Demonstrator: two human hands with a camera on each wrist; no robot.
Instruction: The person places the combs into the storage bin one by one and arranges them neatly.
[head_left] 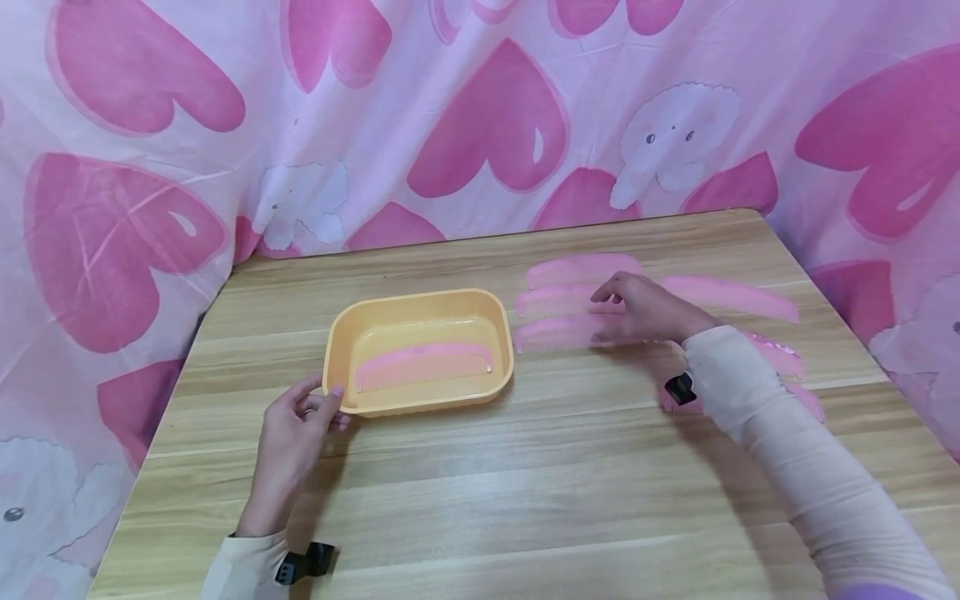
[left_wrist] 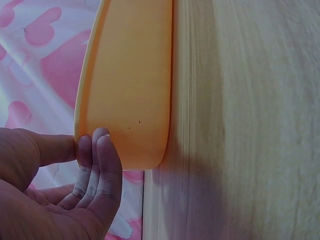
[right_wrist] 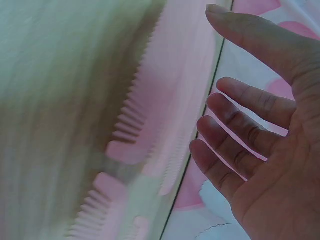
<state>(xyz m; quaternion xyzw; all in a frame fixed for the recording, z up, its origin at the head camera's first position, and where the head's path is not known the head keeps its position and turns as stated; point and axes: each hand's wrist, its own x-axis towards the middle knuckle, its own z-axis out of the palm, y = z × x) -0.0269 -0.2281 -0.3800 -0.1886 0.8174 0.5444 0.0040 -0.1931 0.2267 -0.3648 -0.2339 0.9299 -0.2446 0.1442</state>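
My left hand point(head_left: 294, 435) pinches the near left corner of a yellow plastic tray point(head_left: 420, 307) between thumb and fingers. In the left wrist view the fingers press along the outer wall of the tray point(left_wrist: 132, 75). One pink comb point(head_left: 423, 360) lies inside it, teeth toward me. Over a column of pink combs right of the tray hovers my right hand point(head_left: 651, 310), nearest to the lowest comb point(head_left: 555, 331). The right wrist view has that hand point(right_wrist: 265, 145) with thumb and fingers apart and nothing between them, beside a toothed comb point(right_wrist: 165, 85).
More pink combs lie on the right of the wooden table point(head_left: 480, 508), among them a long one point(head_left: 731, 296); the right sleeve partly covers the lower ones. A pink heart-patterned cloth point(head_left: 495, 117) hangs behind and at both sides of the table.
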